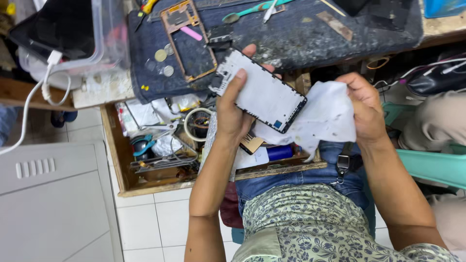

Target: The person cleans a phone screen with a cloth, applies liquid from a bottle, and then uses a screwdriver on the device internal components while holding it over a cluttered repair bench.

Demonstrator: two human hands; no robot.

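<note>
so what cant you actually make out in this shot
- Head view: the lower edge of the white phone panel is hidden by the left hand and the white cloth.
- The right hand has its fingertips buried in the cloth.
- The open drawer holds a tangle of tools too small to sort.
- The teal tool on the dark mat is cut off by the top edge.

Your left hand (233, 114) grips a phone screen panel (262, 92) — white back up, black-edged, tilted over the open drawer — while your right hand (364, 109) bunches a white cloth (323, 116) just beside its lower edge.
</note>
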